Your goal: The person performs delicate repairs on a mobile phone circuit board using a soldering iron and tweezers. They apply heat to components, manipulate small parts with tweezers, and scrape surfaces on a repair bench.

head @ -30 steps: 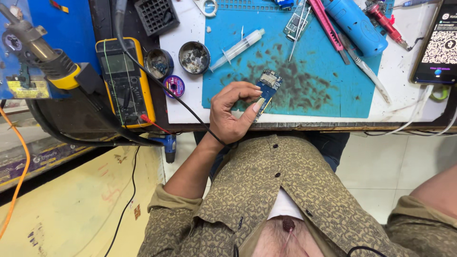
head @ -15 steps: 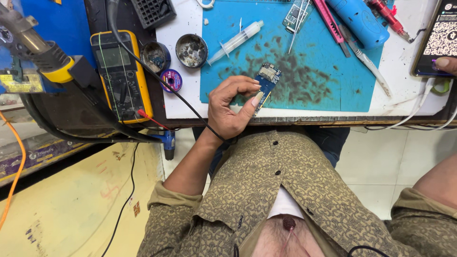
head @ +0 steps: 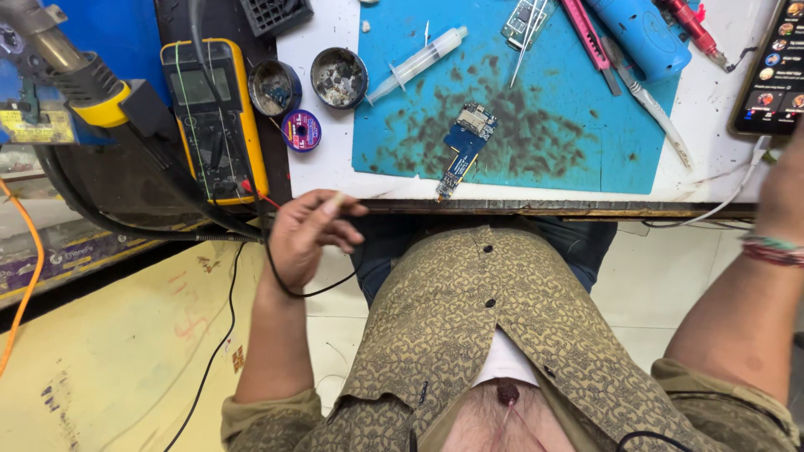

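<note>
Blue circuit board lies flat on the mat's near edge.

i log surfaces only. blue work mat: matt rubbery sheet, scuffed and smeared with dark soot-like stains. small circuit board: blue laminate, dull metal shield at its top end. white tabletop: smooth, grimy, edge worn to bare wood. multimeter: yellow rubbery casing around black plastic, matt grey screen. two round tins: tarnished metal, crusted inside. syringe: clear, glossy plastic. blue cylindrical tool: smooth plastic with slight sheen. phone: glossy glass screen. my shirt: olive patterned cloth, matt weave. left hand: thin black rubbery cable looped beside it.
</note>
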